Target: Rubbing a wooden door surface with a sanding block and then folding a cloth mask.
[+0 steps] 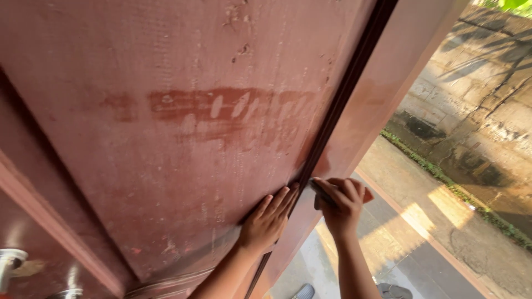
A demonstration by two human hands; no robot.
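Left hand [267,220]: lay flat, fingers spread, grasping nothing, on the reddish-brown door panel [166,138]. Right hand [342,204]: at 3 o'clock of the left, clenched around a dark flat tool [321,191], its tip against the door's dark edge strip [343,94]. Stone wall [476,111]: toward 2 o'clock, beyond paved ground [421,232].

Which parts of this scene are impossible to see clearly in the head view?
- Tool in the right hand: mostly covered by the fingers; only a dark, flat end shows, so its kind is unclear.
- Door: top and bottom cut off by the frame edges.
- Metal handle: cut off at the left edge.
- Left hand: its palm lies flat on the door, hidden.
- Footwear: cut off at the bottom edge.
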